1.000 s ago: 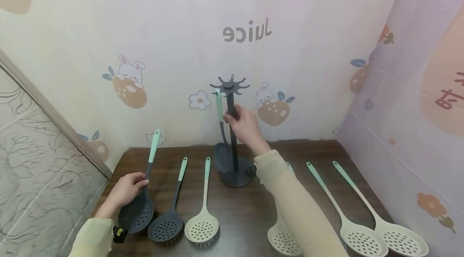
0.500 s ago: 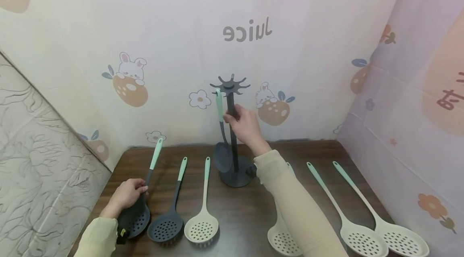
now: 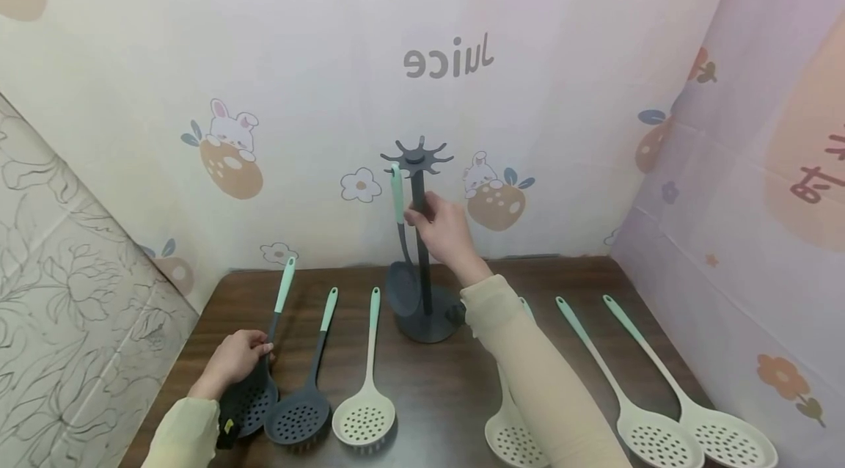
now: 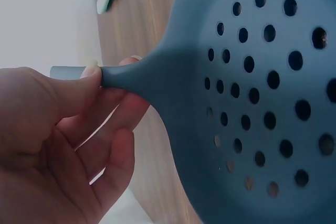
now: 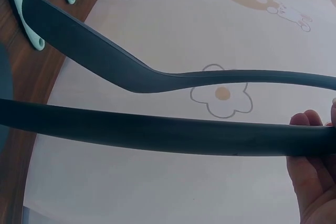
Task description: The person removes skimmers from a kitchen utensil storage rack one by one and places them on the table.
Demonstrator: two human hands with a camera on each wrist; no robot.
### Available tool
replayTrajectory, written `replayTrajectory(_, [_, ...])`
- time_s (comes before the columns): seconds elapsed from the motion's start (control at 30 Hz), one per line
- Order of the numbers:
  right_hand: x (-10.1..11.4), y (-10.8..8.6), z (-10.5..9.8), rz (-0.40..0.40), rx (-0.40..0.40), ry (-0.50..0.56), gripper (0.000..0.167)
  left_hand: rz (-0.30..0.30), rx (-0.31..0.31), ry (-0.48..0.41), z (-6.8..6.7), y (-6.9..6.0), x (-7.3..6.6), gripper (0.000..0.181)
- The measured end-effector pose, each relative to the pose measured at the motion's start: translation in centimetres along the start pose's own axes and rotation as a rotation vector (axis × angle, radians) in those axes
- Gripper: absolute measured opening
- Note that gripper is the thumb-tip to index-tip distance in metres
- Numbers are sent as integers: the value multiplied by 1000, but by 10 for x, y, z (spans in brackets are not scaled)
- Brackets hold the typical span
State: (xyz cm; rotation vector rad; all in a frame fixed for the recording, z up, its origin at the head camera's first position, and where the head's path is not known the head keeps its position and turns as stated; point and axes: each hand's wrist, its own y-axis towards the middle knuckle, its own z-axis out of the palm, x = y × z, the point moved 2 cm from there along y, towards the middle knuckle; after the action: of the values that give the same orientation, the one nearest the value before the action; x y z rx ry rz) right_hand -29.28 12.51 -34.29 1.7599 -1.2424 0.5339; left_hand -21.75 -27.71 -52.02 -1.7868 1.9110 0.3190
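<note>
In the head view my left hand pinches a dark slotted skimmer by its neck, at the table's left side. Its mint-tipped handle points up and away. The left wrist view shows the thumb and fingers on the neck, just behind the skimmer's holed head. My right hand grips the upright pole of a dark utensil stand. From one of the stand's hooks hangs a dark-headed utensil with a mint handle, just left of the pole. Whether its head has holes I cannot tell.
To the right of the held skimmer lie another dark skimmer and a cream skimmer. More cream skimmers lie at the right, one partly behind my right sleeve. A patterned cloth backs the brown table.
My left hand has moved the dark skimmer lower and slightly right, its handle end coming down. The right hand stays on the pole, and the hanging utensil has not visibly moved.
</note>
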Motion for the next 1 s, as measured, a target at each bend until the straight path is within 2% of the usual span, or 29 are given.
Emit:
replayTrajectory(0.17, [0,0,0,-2,-12,-8,12,-15,27,3,0,3,0,22])
replayTrajectory(0.4, [0,0,1,-3,-15,-2,12,-28,34,108,3,10,2,25])
replayTrajectory(0.53, [-1,0,2,-10,-20,1,12,-28,37,138,2,13,-1,22])
replayTrajectory(0.9, [-3,0,2,-13,-17,-2,13,-58,96,132,4,14,0,19])
replayTrajectory(1.0, [-3,1,2,-7,-17,0,13,-63,109,124,6,13,-2,13])
